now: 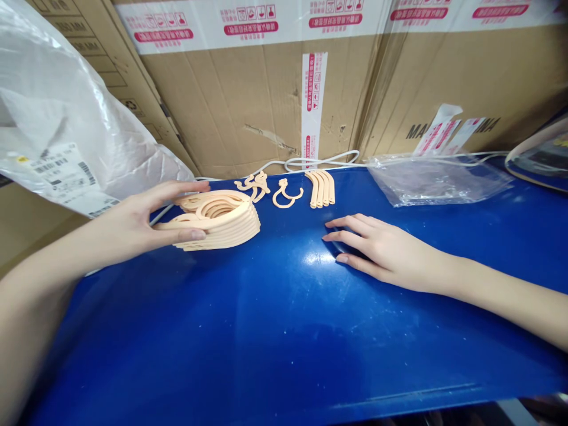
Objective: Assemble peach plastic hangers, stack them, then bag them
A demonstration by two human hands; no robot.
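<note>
**Here, a stack of peach plastic pieces sits in our left hand**

The stack of peach plastic pieces (pixel 231 228) lies left of centre on the blue desk (pixel 284 331). Our left hand (pixel 135 222) is clasped around its left end, digits on the near and far sides. Just beyond lie a few small loose pieces (pixel 261 183), a single hook (pixel 276 197) and four curved bars (pixel 323 190) side by side. Our right hand (pixel 386 248) is relaxed, fingers parted and slightly bent, gripping nothing; whether it touches the desk, we cannot tell. Farther right lies a clear plastic bag (pixel 439 183).

Behind, white tape (pixel 315 83) with pink panels, icons and Chinese characters crosses brown cartons (pixel 252 94). We read "MA" and "NA" on the right carton, tape strips covering the middle, and "MM" on the left one. The label (pixel 57 171) on a plastic-wrapped package (pixel 119 148) shows barcodes; its print is too small for us.
</note>
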